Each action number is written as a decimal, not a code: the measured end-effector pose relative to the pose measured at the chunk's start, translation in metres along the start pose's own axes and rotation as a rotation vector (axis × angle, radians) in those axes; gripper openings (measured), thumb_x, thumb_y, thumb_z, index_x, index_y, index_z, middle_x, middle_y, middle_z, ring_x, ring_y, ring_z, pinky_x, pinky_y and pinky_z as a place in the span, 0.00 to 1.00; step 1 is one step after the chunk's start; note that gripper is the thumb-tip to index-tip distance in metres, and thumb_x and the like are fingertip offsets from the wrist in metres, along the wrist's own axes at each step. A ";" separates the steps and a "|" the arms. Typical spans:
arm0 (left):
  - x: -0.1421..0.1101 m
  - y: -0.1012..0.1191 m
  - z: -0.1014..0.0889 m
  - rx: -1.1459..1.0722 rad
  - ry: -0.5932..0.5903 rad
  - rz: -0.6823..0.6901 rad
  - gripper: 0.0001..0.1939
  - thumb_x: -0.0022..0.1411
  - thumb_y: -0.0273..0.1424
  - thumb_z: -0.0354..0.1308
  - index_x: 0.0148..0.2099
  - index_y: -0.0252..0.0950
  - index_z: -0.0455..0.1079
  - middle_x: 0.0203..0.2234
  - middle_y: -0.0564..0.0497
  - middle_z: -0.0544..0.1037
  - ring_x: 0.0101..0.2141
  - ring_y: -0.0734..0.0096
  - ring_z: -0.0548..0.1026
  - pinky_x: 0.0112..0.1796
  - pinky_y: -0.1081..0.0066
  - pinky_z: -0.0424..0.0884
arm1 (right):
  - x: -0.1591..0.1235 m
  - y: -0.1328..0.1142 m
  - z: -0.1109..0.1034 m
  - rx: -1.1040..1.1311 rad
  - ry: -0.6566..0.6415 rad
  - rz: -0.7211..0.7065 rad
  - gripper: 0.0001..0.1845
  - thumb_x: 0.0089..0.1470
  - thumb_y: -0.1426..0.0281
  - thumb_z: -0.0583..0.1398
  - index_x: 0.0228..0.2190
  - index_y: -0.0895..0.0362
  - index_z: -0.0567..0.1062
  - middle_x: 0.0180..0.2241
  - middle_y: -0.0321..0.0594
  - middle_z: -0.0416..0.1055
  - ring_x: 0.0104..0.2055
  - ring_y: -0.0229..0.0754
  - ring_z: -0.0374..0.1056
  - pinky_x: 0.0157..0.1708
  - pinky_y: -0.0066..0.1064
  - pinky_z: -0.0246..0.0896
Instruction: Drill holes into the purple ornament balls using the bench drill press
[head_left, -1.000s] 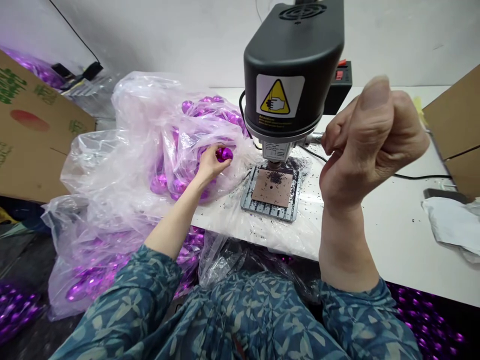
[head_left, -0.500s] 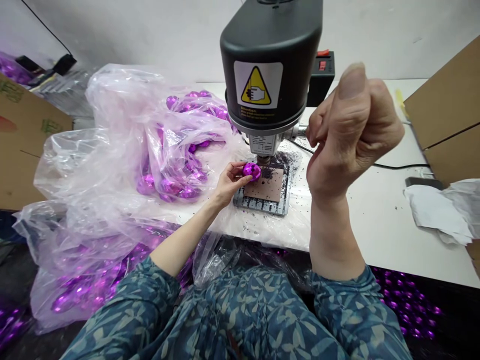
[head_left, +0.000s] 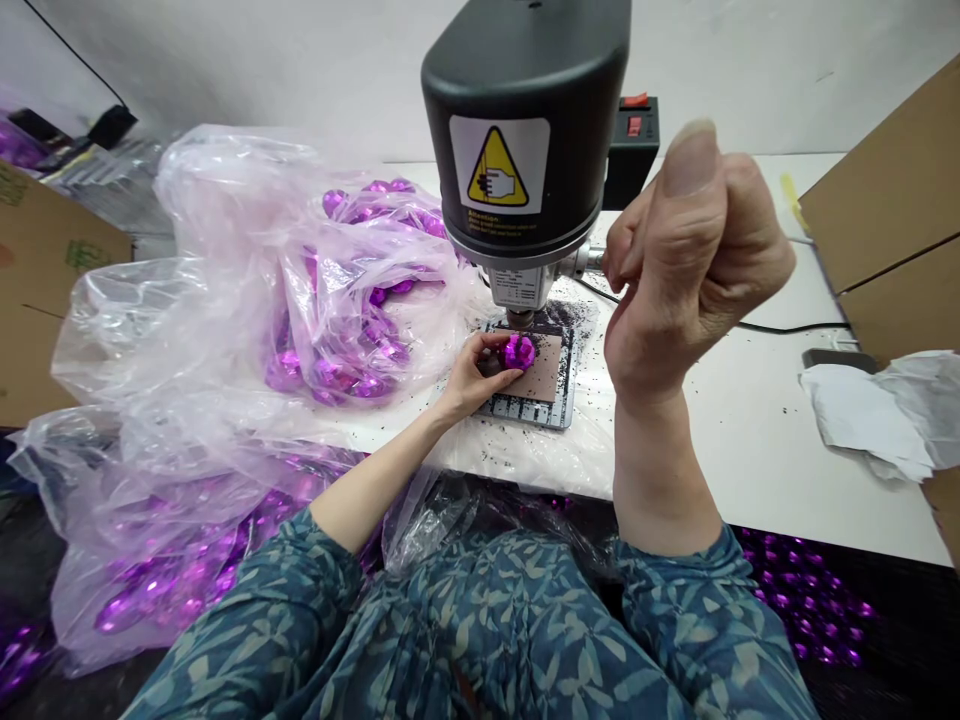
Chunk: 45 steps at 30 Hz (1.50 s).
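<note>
Between the thumb and fingers of my left hand (head_left: 472,378) is a shiny purple faceted ball (head_left: 518,352). The ball is just under the chuck (head_left: 520,319) of a black bench drill press (head_left: 525,90), above a brown board (head_left: 541,383) on the machine's metal base (head_left: 559,413). Whether it touches the board I cannot tell. My right hand (head_left: 694,265) is raised beside the drill head, closed in a fist around the end of its feed handle (head_left: 592,261). Most of the handle is hidden by the fingers. Dark shavings lie scattered over the base.
Clear plastic bags (head_left: 225,300) of purple balls cover the table's left side and hang over its front edge. A switch box (head_left: 634,150) stands behind the drill. Cardboard boxes (head_left: 892,200) flank the table; crumpled white paper (head_left: 862,420) and a black cable (head_left: 787,328) lie right.
My left hand has moved slightly right with the ball, over the board under the chuck, and the ball has been turned. My right hand keeps its hold on the feed handle. The view has shifted a little.
</note>
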<state>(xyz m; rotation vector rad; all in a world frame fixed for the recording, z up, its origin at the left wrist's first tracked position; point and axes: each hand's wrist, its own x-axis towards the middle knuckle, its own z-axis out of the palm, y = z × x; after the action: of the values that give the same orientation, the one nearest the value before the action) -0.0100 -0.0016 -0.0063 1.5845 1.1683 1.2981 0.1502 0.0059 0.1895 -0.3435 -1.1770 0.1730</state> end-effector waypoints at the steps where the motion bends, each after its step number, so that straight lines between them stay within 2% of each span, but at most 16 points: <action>1: -0.002 0.000 0.002 0.014 -0.001 0.033 0.31 0.55 0.48 0.78 0.53 0.38 0.75 0.52 0.41 0.82 0.52 0.55 0.81 0.55 0.57 0.77 | 0.000 0.001 0.000 0.006 -0.003 -0.008 0.26 0.64 0.59 0.61 0.16 0.54 0.66 0.18 0.30 0.49 0.17 0.30 0.52 0.21 0.35 0.44; 5: -0.007 -0.003 0.014 0.012 0.017 0.121 0.31 0.57 0.51 0.76 0.54 0.39 0.73 0.55 0.40 0.80 0.59 0.51 0.78 0.61 0.51 0.74 | -0.001 0.000 0.000 -0.090 -0.004 0.004 0.25 0.64 0.54 0.59 0.20 0.53 0.66 0.17 0.30 0.47 0.17 0.31 0.51 0.21 0.35 0.45; 9: -0.008 -0.007 0.023 -0.034 0.055 0.106 0.33 0.59 0.55 0.73 0.55 0.40 0.70 0.54 0.40 0.80 0.57 0.53 0.80 0.59 0.52 0.76 | -0.001 0.000 -0.001 -0.209 -0.010 0.026 0.27 0.63 0.47 0.56 0.22 0.52 0.65 0.17 0.30 0.46 0.17 0.32 0.50 0.21 0.35 0.48; 12: -0.008 -0.007 0.025 -0.041 0.058 0.086 0.34 0.59 0.56 0.73 0.55 0.39 0.70 0.54 0.39 0.80 0.55 0.54 0.81 0.58 0.53 0.77 | -0.002 -0.001 -0.002 -0.238 -0.008 0.054 0.29 0.63 0.45 0.56 0.21 0.52 0.63 0.17 0.30 0.46 0.17 0.32 0.50 0.21 0.35 0.48; 19: -0.009 -0.001 0.023 -0.038 0.057 0.056 0.33 0.58 0.53 0.75 0.55 0.40 0.70 0.54 0.39 0.81 0.56 0.52 0.81 0.58 0.52 0.77 | -0.021 0.002 -0.009 -0.072 0.010 -0.088 0.31 0.67 0.64 0.59 0.18 0.54 0.50 0.14 0.29 0.44 0.15 0.31 0.43 0.18 0.37 0.38; 23: -0.009 0.000 0.022 -0.028 0.061 0.056 0.32 0.58 0.52 0.75 0.54 0.40 0.71 0.54 0.39 0.82 0.56 0.52 0.82 0.58 0.52 0.77 | -0.032 0.010 -0.014 -0.052 0.025 -0.142 0.30 0.65 0.66 0.59 0.18 0.54 0.49 0.14 0.30 0.43 0.15 0.32 0.41 0.18 0.38 0.37; 27: -0.010 -0.004 0.023 -0.068 0.066 0.029 0.32 0.58 0.52 0.76 0.54 0.40 0.70 0.55 0.39 0.81 0.57 0.53 0.81 0.59 0.52 0.77 | -0.040 0.019 -0.019 -0.034 0.021 -0.255 0.27 0.65 0.69 0.57 0.20 0.53 0.47 0.15 0.30 0.41 0.15 0.31 0.40 0.15 0.33 0.37; 32: -0.010 -0.005 0.025 -0.102 0.063 0.029 0.33 0.57 0.54 0.75 0.54 0.40 0.69 0.56 0.38 0.81 0.57 0.52 0.81 0.60 0.51 0.77 | -0.045 0.028 -0.025 0.005 -0.060 -0.353 0.25 0.64 0.72 0.56 0.21 0.54 0.47 0.16 0.28 0.48 0.15 0.29 0.45 0.14 0.30 0.42; 37: -0.010 -0.001 0.024 -0.081 0.061 0.030 0.34 0.57 0.56 0.74 0.54 0.39 0.69 0.56 0.38 0.81 0.58 0.51 0.81 0.60 0.51 0.77 | -0.049 0.034 -0.029 0.091 -0.107 -0.457 0.24 0.61 0.77 0.55 0.21 0.53 0.47 0.16 0.27 0.51 0.13 0.28 0.47 0.12 0.30 0.44; 40: -0.010 -0.003 0.025 -0.075 0.070 0.034 0.34 0.57 0.55 0.75 0.53 0.39 0.69 0.55 0.38 0.81 0.57 0.51 0.81 0.60 0.51 0.76 | -0.053 0.036 -0.031 0.099 -0.136 -0.493 0.24 0.60 0.78 0.56 0.21 0.53 0.47 0.16 0.27 0.52 0.13 0.29 0.49 0.13 0.30 0.46; 43: -0.008 -0.007 0.026 -0.086 0.074 0.051 0.32 0.57 0.52 0.76 0.53 0.39 0.69 0.55 0.39 0.82 0.57 0.52 0.82 0.60 0.52 0.77 | -0.048 0.029 -0.026 0.070 -0.084 -0.421 0.26 0.63 0.77 0.57 0.19 0.54 0.49 0.15 0.26 0.49 0.13 0.28 0.46 0.14 0.30 0.44; 45: -0.007 -0.007 0.025 -0.063 0.085 0.065 0.31 0.58 0.51 0.76 0.53 0.39 0.69 0.54 0.39 0.82 0.55 0.54 0.82 0.58 0.54 0.79 | -0.035 0.020 -0.018 -0.005 0.005 -0.260 0.29 0.66 0.73 0.58 0.18 0.56 0.51 0.14 0.27 0.45 0.14 0.27 0.43 0.16 0.30 0.38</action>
<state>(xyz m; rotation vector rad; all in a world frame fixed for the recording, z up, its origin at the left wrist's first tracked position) 0.0133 -0.0067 -0.0194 1.5460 1.1240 1.4436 0.1544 0.0110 0.1455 -0.1928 -1.2057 -0.0574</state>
